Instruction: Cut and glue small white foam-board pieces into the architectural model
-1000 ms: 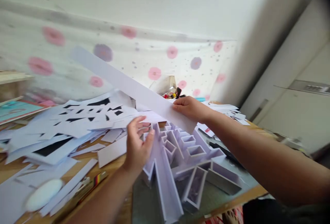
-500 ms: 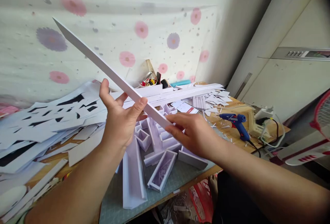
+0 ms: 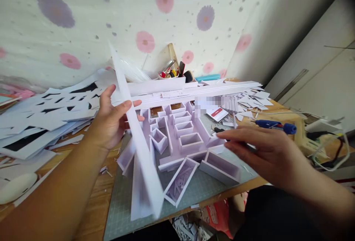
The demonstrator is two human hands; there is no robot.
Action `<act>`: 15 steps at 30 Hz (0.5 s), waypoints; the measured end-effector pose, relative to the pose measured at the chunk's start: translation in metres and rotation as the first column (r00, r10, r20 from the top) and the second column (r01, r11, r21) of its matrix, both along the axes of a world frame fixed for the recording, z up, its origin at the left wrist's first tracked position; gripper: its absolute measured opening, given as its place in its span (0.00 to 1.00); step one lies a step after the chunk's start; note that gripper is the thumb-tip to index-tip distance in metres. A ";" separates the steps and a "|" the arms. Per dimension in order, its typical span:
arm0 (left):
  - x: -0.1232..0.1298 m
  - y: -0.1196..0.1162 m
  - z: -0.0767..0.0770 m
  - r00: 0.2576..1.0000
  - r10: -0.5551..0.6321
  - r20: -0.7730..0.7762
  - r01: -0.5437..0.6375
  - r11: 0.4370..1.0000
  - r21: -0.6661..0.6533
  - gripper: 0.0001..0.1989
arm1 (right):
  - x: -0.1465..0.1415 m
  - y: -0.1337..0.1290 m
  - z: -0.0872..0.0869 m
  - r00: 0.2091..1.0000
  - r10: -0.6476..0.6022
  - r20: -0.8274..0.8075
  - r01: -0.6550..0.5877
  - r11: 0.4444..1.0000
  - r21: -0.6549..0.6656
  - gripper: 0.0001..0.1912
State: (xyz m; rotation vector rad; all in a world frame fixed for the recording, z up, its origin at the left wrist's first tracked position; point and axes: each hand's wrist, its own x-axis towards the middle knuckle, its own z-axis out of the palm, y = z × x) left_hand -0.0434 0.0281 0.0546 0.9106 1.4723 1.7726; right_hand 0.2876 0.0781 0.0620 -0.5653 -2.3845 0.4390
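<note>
In our left hand point(image 3: 112, 126) we hold a long white strip point(image 3: 140, 144) on edge, its thumb and fingers clamped on the middle of it; the strip slants from up near the patterned sheet point(image 3: 166, 15) down over the near part of the cutting mat point(image 3: 119, 204), above a long white channel point(image 3: 138, 200). Our right hand point(image 3: 266, 148) hangs to the right, the tips of its fingers slightly apart, just beside the white walled model point(image 3: 175, 141) and well apart from the strip. We see several open-topped compartments in that model: three rectangular ones sit in a row on its right half, and a small tilted box point(image 3: 159, 141) stands at its left. In front of it a narrow open box point(image 3: 187, 184) lies at a slant on the mat, its floor strewn with small white scraps point(image 3: 179, 183). Next to that, a second open box point(image 3: 219, 172) turns the other way; we cannot make out its whole inside. At the back of the surface point(image 3: 94, 185), a small container point(image 3: 168, 78), partly hidden by white boards point(image 3: 155, 85), holds red, yellow and dark items. To our left lies a heap of white sheets point(image 3: 52, 115) with cut-out shapes; to our right we have a phone point(image 3: 217, 113) and a blue glue gun point(image 3: 274, 125).
</note>
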 end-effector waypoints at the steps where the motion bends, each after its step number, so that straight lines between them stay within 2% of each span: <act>1: -0.005 -0.003 -0.002 1.000 0.003 -0.003 -0.003 1.000 -0.002 0.55 | 0.004 0.003 -0.003 0.999 -0.042 0.014 0.042 0.999 0.023 0.09; 4: -0.014 -0.007 -0.009 1.000 0.016 -0.012 -0.016 1.000 0.013 0.55 | 0.014 0.010 -0.009 0.993 -0.079 0.089 0.073 0.995 0.070 0.10; 7: -0.016 -0.006 -0.016 0.999 0.012 -0.044 -0.009 0.998 0.068 0.55 | 0.019 0.013 -0.013 0.975 -0.008 0.223 -0.019 0.993 0.117 0.14; 10: -0.017 -0.006 -0.022 0.995 0.011 -0.103 -0.004 0.998 0.068 0.51 | 0.021 0.014 -0.017 0.937 0.072 0.341 -0.118 0.986 0.116 0.16; 15: -0.019 -0.006 -0.028 0.986 0.035 -0.161 -0.027 0.998 0.053 0.43 | 0.020 0.018 -0.026 0.933 0.076 0.351 -0.114 0.990 0.088 0.16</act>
